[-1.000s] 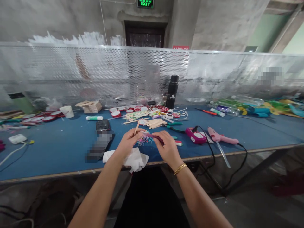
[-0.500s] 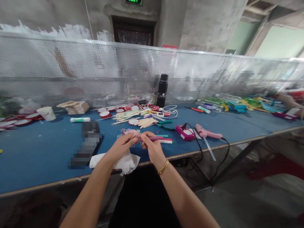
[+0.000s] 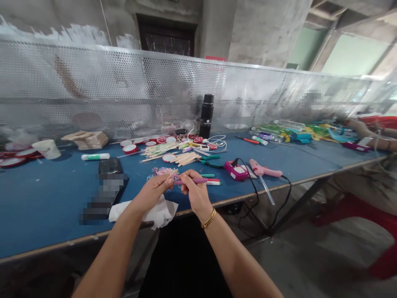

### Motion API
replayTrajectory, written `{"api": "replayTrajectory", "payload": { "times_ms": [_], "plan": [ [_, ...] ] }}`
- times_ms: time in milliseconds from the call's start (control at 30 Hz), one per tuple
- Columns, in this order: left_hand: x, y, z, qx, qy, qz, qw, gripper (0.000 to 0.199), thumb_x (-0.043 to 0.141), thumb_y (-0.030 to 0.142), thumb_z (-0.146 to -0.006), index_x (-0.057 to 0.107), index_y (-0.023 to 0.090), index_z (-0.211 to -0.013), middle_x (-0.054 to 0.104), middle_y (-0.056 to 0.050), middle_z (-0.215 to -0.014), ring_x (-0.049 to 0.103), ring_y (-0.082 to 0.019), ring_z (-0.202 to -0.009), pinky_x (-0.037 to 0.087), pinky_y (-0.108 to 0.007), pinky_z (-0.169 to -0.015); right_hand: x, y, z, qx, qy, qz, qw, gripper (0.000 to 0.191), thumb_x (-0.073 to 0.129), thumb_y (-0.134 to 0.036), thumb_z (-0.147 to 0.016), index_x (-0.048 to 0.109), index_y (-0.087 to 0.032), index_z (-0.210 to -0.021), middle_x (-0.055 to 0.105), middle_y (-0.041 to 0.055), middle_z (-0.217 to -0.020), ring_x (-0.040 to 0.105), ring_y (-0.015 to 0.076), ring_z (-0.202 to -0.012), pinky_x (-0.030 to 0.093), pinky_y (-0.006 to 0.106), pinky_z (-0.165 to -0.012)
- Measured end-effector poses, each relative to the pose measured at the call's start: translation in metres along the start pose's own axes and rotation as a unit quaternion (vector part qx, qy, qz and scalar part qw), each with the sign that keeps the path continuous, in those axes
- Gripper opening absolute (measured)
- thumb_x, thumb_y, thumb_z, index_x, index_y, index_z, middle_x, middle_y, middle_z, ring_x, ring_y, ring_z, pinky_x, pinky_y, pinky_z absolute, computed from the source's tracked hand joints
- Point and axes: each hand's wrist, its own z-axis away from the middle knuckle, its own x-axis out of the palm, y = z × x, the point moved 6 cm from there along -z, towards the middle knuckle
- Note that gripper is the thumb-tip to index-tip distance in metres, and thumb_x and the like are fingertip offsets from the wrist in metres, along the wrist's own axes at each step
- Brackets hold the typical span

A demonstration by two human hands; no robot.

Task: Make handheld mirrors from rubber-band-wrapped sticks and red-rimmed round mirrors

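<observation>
My left hand (image 3: pixel 154 191) is closed on a thin light stick (image 3: pixel 172 174) near the table's front edge. Close beside it, my right hand (image 3: pixel 194 191) grips a purple pen (image 3: pixel 198 180) that points toward the stick. The fingertips of both hands nearly meet. Small colourful loops (image 3: pixel 161 171) lie in a pile just behind my left hand. Behind my right hand are a teal pen (image 3: pixel 207 176) and a red and white marker (image 3: pixel 214 182). A crumpled white cloth (image 3: pixel 161 212) rests under my left wrist.
Wooden sticks (image 3: pixel 186 158), green pliers (image 3: pixel 211 159) and a black bottle (image 3: pixel 206 117) stand or lie behind the hands. To the right are a purple box (image 3: pixel 236 171) and a pink glue gun (image 3: pixel 265 170) with cords. A co-worker's arm (image 3: pixel 359 127) shows far right.
The whole view has shifted, so the table's things appear a little farther left. Both hands keep their hold on the stick and the pen.
</observation>
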Motion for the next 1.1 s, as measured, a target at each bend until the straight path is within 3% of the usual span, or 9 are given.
{"api": "replayTrajectory", "payload": {
  "times_ms": [133,300,433,567,667,767,933,1033,1100],
  "plan": [
    [-0.001,-0.007,0.000,-0.008,-0.004,0.010,1.000,0.050,0.059,0.062,-0.091,0.065,0.017,-0.070,0.043,0.001,-0.064,0.032,-0.013,-0.061,0.025,-0.026,-0.056,0.000,-0.002,0.006,-0.029,0.016,0.006,0.999,0.032,0.067,-0.043,-0.087,0.055,-0.021,-0.067,0.050,-0.0064,-0.055,0.043,0.0081,-0.052,0.033,0.022,-0.051],
    [-0.023,-0.020,0.003,-0.054,0.150,0.095,0.983,0.050,0.065,0.061,-0.088,0.058,0.018,-0.065,0.044,0.001,-0.062,0.033,-0.012,-0.057,0.025,-0.024,-0.052,-0.043,-0.040,0.000,-0.096,0.115,-0.055,0.987,0.030,0.068,-0.039,-0.088,0.052,-0.022,-0.068,0.044,-0.0086,-0.053,0.038,0.0072,-0.048,0.030,0.021,-0.047],
    [-0.018,-0.016,0.001,-0.044,0.115,0.116,0.986,0.047,0.068,0.061,-0.086,0.065,0.017,-0.070,0.046,0.001,-0.062,0.035,-0.011,-0.056,0.028,-0.023,-0.051,-0.049,-0.075,-0.003,-0.196,0.076,0.011,0.978,0.013,0.061,-0.038,-0.097,0.066,-0.026,-0.099,0.065,-0.0031,-0.078,0.059,0.0106,-0.064,0.050,0.025,-0.065],
    [-0.018,-0.017,0.003,-0.051,0.103,0.139,0.984,0.051,0.070,0.066,-0.083,0.066,0.017,-0.070,0.047,0.002,-0.060,0.035,-0.010,-0.053,0.029,-0.023,-0.050,-0.006,-0.065,0.002,-0.235,-0.039,0.179,0.955,0.018,0.059,-0.034,-0.100,0.064,-0.028,-0.116,0.071,0.0044,-0.113,0.070,0.0170,-0.096,0.056,0.033,-0.090],
    [-0.018,-0.020,0.004,-0.067,0.080,0.159,0.982,0.054,0.074,0.069,-0.077,0.066,0.016,-0.069,0.057,0.000,-0.066,0.046,-0.012,-0.059,0.039,-0.024,-0.056,0.019,-0.048,0.008,-0.268,-0.073,0.234,0.932,0.022,0.067,-0.029,-0.094,0.061,-0.026,-0.115,0.071,0.0058,-0.113,0.070,0.0201,-0.105,0.055,0.036,-0.098],
    [-0.015,-0.021,0.004,-0.076,0.059,0.171,0.981,0.055,0.076,0.070,-0.075,0.066,0.016,-0.070,0.062,-0.002,-0.072,0.053,-0.015,-0.066,0.045,-0.026,-0.063,0.027,-0.038,0.008,-0.269,-0.074,0.213,0.936,0.017,0.067,-0.028,-0.094,0.061,-0.026,-0.110,0.072,0.0037,-0.105,0.073,0.0183,-0.098,0.057,0.032,-0.092],
    [-0.013,-0.020,0.001,-0.064,0.068,0.191,0.977,0.047,0.076,0.063,-0.080,0.070,0.017,-0.090,0.057,0.000,-0.072,0.049,-0.013,-0.063,0.040,-0.023,-0.057,0.017,-0.037,0.003,-0.267,-0.081,0.235,0.931,0.017,0.065,-0.027,-0.094,0.060,-0.027,-0.110,0.072,0.0023,-0.103,0.073,0.0169,-0.092,0.059,0.030,-0.088],
    [-0.016,-0.019,0.000,-0.044,0.116,0.220,0.968,0.037,0.073,0.055,-0.085,0.063,0.021,-0.097,0.041,0.007,-0.063,0.031,-0.008,-0.050,0.022,-0.020,-0.046,-0.009,-0.041,-0.009,-0.273,-0.050,0.302,0.912,0.020,0.061,-0.022,-0.094,0.059,-0.027,-0.113,0.072,0.0031,-0.102,0.072,0.0182,-0.093,0.058,0.033,-0.089],
    [-0.015,-0.018,-0.001,-0.039,0.121,0.220,0.967,0.032,0.071,0.051,-0.087,0.059,0.022,-0.094,0.039,0.008,-0.063,0.029,-0.008,-0.049,0.021,-0.020,-0.046,-0.031,-0.041,-0.022,-0.269,-0.026,0.378,0.886,0.022,0.060,-0.018,-0.090,0.059,-0.027,-0.110,0.072,0.0032,-0.099,0.071,0.0199,-0.093,0.057,0.036,-0.089]
  ]
}}
